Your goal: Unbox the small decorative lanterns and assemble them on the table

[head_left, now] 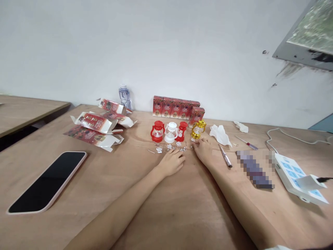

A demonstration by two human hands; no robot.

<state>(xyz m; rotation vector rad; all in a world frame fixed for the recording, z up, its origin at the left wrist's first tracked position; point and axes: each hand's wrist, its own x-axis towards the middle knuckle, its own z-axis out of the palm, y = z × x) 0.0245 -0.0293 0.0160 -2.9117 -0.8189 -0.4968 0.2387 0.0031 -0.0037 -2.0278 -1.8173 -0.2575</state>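
Note:
My left hand (172,161) lies on the wooden table with its fingers apart, their tips at a row of small metal and white parts (159,149). To its right, my right hand (203,151) rests with fingers reaching among a few more small parts, just in front of a gold mini lantern (198,130). Nothing is visibly held in either hand. Behind the parts stand a red mini lantern (157,132), a white mini lantern (171,133) and a second red mini lantern (182,131), all upright. Some parts are too small to make out.
Red printed boxes (177,108) line the wall; opened cartons (95,122) and a bottle (125,97) are left. A phone (48,184) lies front left. Right are crumpled tissue (220,134), two screwdrivers (225,156), a blurred-out object (254,170) and a power strip (288,172).

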